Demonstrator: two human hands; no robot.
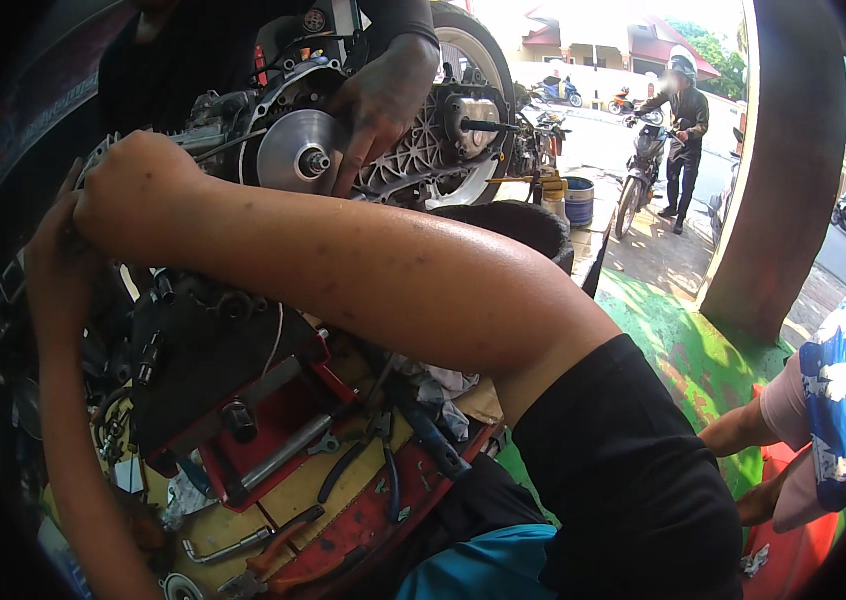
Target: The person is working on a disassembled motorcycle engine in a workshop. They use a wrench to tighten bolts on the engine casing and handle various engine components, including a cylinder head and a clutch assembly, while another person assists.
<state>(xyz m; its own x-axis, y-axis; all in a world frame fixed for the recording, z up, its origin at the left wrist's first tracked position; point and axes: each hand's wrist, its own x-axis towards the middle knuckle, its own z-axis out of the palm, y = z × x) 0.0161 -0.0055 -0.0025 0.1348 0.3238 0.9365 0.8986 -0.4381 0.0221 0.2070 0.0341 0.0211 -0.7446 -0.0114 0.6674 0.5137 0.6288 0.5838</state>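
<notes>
Now, right hand (pixel 133 190): curled at ten o'clock, forearm (pixel 373 265) angled across from four; I can't tell what it grips.
Left hand (pixel 61 240): raised from eight, against the right; its hold is hidden from me.
Engine (pixel 220 112): eleven o'clock, silver disc (pixel 283 155) outward, co-worker's hand (pixel 388 95) beside it.

Daylight is striking the worn, green-painted floor (pixel 643 320); a broad, smooth, brown pillar (pixel 781 160) is standing on it.

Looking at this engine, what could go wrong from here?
The co-worker's hand is beside the shiny metal disc; it might get pinched if the disc turns. Your right hand and left hand are crowded together, so a slip could bruise knuckles. The pliers lying loose could get knocked.
</notes>
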